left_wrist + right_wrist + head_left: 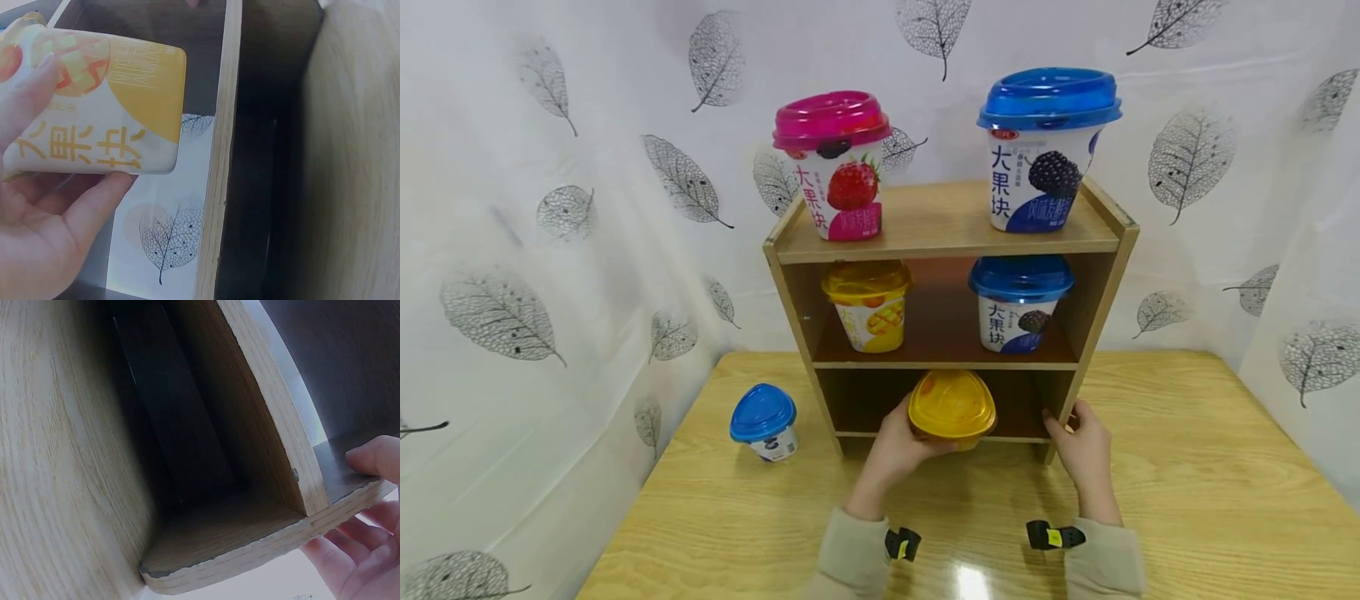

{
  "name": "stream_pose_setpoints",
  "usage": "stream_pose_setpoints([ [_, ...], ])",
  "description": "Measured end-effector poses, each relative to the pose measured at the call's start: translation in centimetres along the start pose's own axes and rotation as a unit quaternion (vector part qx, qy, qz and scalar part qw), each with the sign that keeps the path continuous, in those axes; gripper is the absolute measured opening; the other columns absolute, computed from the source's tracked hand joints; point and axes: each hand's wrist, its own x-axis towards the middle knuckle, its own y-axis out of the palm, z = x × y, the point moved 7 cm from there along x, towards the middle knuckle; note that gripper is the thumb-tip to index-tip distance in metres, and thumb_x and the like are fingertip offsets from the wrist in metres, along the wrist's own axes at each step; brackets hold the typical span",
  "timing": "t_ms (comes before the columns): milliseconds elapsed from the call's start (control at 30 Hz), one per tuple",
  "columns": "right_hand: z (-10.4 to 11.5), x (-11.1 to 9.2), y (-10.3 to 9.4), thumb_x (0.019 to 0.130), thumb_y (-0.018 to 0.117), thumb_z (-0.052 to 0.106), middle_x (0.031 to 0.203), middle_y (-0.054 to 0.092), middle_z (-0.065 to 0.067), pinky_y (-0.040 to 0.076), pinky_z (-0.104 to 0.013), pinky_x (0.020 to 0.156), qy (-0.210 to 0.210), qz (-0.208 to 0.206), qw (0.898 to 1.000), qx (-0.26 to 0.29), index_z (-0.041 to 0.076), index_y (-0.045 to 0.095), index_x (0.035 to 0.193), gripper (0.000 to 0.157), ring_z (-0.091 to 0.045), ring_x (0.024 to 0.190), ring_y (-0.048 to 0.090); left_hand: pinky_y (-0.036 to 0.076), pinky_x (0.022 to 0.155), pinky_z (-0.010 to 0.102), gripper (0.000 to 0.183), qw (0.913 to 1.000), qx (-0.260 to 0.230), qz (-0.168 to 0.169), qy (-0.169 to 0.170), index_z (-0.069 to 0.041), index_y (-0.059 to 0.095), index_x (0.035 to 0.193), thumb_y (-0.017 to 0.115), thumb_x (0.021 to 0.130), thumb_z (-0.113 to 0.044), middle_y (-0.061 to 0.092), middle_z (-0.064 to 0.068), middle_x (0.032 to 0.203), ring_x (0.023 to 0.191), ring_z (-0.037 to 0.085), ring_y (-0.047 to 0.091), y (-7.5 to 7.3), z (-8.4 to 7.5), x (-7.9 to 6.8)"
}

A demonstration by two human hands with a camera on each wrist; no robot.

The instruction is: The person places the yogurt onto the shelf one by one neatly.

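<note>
My left hand [897, 442] grips a yogurt cup with a yellow lid [952, 406] in front of the lowest shelf opening of a small wooden shelf unit [947, 364]. In the left wrist view the cup [125, 106] appears sideways, its yellow and white label toward the camera, with fingers [94, 203] along its side. My right hand [1084, 442] holds the lower right side panel of the unit. In the right wrist view the thumb [378, 456] lies on the panel's inner face and the other fingers curl round its outside.
A pink-lidded cup [842, 175] and a blue-lidded cup [1041, 158] stand on the unit's top. On the middle shelf are a yellow-lidded cup [871, 308] and a blue-lidded cup [1018, 308]. Another blue-lidded cup [765, 423] leans on the table [1210, 483] left of the unit.
</note>
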Motion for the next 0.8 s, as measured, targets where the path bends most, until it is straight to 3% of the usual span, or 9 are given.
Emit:
stream_pose_setpoints([
  [267, 0.3, -0.1, -0.1, 0.084, 0.057, 0.010, 0.110, 0.052, -0.029, 0.044, -0.050, 0.079, -0.006, -0.002, 1.000, 0.000, -0.007, 0.050, 0.114, 0.035, -0.043, 0.101, 0.050, 0.042, 0.086, 0.036, 0.070, 0.9999, 0.002, 0.004, -0.012, -0.006, 0.045, 0.123, 0.079, 0.064, -0.018, 0.055, 0.009, 0.113, 0.104, 0.023, 0.051, 0.9, -0.2, 0.6],
  [433, 0.2, -0.1, 0.0, 0.084, 0.057, 0.009, 0.110, 0.052, -0.029, 0.044, -0.050, 0.079, -0.008, -0.002, 1.000, 0.003, -0.007, 0.050, 0.113, 0.034, -0.044, 0.102, 0.049, 0.045, 0.082, 0.030, 0.068, 0.9996, -0.022, 0.012, -0.014, -0.004, 0.045, 0.122, 0.079, 0.064, -0.013, 0.055, 0.010, 0.113, 0.102, 0.023, 0.052, 1.6, -0.3, 1.1],
  [800, 0.3, -0.1, -0.1, 0.083, 0.057, 0.009, 0.110, 0.052, -0.029, 0.044, -0.050, 0.079, -0.007, -0.005, 1.000, 0.007, -0.007, 0.051, 0.112, 0.033, -0.044, 0.102, 0.049, 0.046, 0.079, 0.027, 0.068, 0.9992, -0.031, 0.021, -0.013, -0.008, 0.044, 0.124, 0.078, 0.065, -0.015, 0.055, 0.006, 0.111, 0.100, 0.018, 0.053, 2.7, -0.1, 1.7],
])
